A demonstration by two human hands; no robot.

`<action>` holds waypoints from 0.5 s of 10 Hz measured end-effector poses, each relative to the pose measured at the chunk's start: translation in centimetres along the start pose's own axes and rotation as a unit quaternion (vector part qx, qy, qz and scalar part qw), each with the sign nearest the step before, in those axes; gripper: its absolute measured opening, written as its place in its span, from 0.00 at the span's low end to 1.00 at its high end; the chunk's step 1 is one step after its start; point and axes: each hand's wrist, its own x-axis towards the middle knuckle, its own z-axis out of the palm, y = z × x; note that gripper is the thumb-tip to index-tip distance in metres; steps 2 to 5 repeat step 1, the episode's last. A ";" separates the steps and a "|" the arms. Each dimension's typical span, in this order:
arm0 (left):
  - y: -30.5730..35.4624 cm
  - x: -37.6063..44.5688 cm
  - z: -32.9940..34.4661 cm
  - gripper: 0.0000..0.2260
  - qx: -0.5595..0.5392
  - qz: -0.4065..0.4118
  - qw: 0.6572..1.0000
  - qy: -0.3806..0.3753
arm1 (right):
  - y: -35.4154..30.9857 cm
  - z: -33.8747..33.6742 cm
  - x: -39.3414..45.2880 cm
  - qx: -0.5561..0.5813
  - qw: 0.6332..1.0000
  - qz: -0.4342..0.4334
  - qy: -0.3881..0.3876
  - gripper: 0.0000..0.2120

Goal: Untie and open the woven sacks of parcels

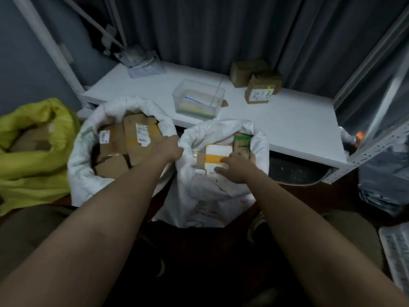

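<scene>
Two white woven sacks stand open on the floor in front of me. The left white sack [81, 165] has its rim rolled down and shows several brown cardboard parcels [130, 140]. My left hand [168, 149] grips the left rim of the right white sack [205, 196]. My right hand [236, 167] reaches into that sack's mouth, fingers spread over a white parcel with a yellow band [215, 155]. A green-printed box [242, 141] sits behind it. A yellow sack [33, 156] lies open at the far left with a brown parcel inside.
A white table [276, 122] stands behind the sacks. On it are a clear plastic tub [198, 98], two brown boxes [256, 83] and a crumpled grey bag [141, 60]. A metal shelf frame [371, 142] and grey plastic bags [382, 185] are at the right.
</scene>
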 end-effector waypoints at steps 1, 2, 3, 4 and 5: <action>-0.8 -2.9 -6.3 0.17 0.005 -0.017 0.998 0.066 | -4.7 -4.7 -1.9 -0.019 0.998 -0.033 0.042 0.26; -0.8 -2.9 -6.3 0.17 0.005 -0.017 0.998 0.066 | -4.7 -4.7 -1.9 -0.019 0.998 -0.033 0.042 0.26; -0.8 -2.9 -6.3 0.17 0.005 -0.017 0.998 0.066 | -4.7 -4.7 -1.9 -0.019 0.998 -0.033 0.042 0.26; -0.8 -2.9 -6.3 0.17 0.005 -0.017 0.998 0.066 | -4.7 -4.7 -1.9 -0.019 0.998 -0.033 0.042 0.26; -0.8 -2.9 -6.3 0.17 0.005 -0.017 0.998 0.066 | -4.7 -4.7 -1.9 -0.019 0.998 -0.033 0.042 0.26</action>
